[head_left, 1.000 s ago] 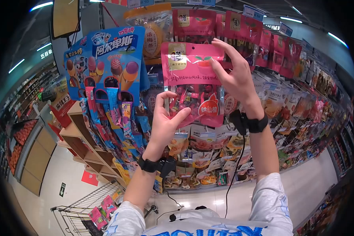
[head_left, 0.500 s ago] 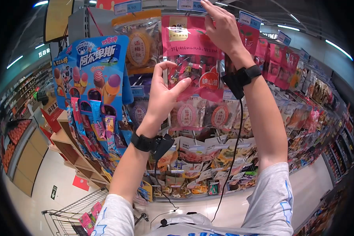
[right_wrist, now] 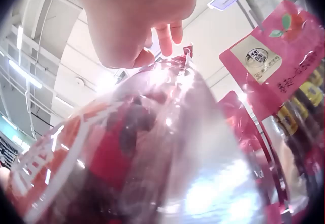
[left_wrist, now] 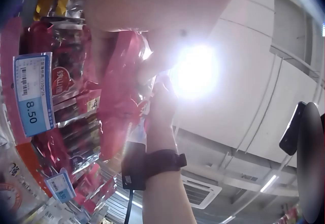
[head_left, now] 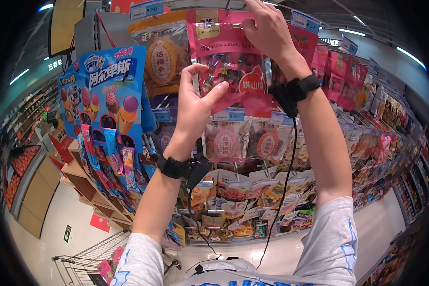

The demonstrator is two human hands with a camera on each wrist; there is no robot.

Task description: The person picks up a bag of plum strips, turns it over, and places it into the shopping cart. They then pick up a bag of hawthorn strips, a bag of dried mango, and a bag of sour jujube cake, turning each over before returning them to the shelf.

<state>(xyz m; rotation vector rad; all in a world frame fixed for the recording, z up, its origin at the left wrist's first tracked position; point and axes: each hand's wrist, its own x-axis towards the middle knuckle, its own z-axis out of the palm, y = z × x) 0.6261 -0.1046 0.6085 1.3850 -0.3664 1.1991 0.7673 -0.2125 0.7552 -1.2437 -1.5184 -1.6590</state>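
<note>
- The pink bag (head_left: 231, 71) is high up, near the left edge of the rack (head_left: 86, 33), beside a bag with an orange top (head_left: 162, 55).
- The left hand (head_left: 194, 107) grips its lower left edge, thumb in front. If that 1 thumb slips (shiny plastic may be slick), the bag could swing or fall.
- The right hand (head_left: 270, 31) is at the bag's top right corner. I cannot tell if it pinches or only touches.
- A peg (head_left: 228, 5) shows above the top edge. I cannot see if the bag hangs there; if so, a hard tug could rip it.
- The black wire (head_left: 285, 176) could snag on lower bags.
</note>
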